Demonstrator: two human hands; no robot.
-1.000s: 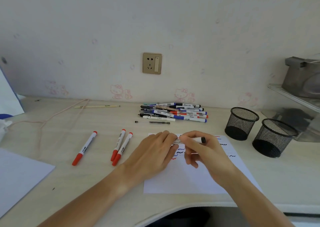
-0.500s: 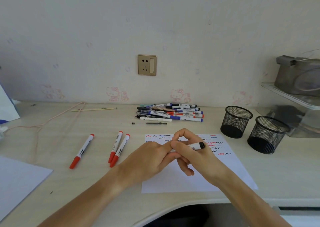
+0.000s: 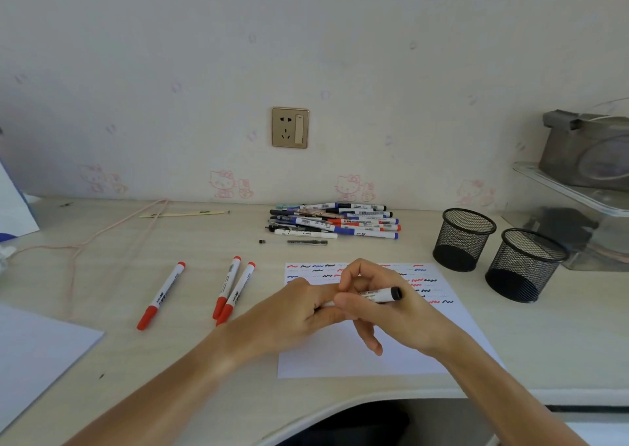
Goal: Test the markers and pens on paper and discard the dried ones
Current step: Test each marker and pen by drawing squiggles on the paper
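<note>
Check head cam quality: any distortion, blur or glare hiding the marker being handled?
Head view: wide-angle bowing curves the desk edge; light is soft and even, no glare, faint shadows. The marker is sharp at its black end, its other end hidden between the right hand and left hand. The scribbles on the paper are readable; the pen pile labels too small.

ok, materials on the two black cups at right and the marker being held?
Two black mesh cups: likely painted wire mesh, matt; the desk shows through the walls, with solid rims on top. White marker with a black end, held by both the left hand and the right hand: probably plastic, with a smooth, slightly glossy barrel and printed label.
</note>
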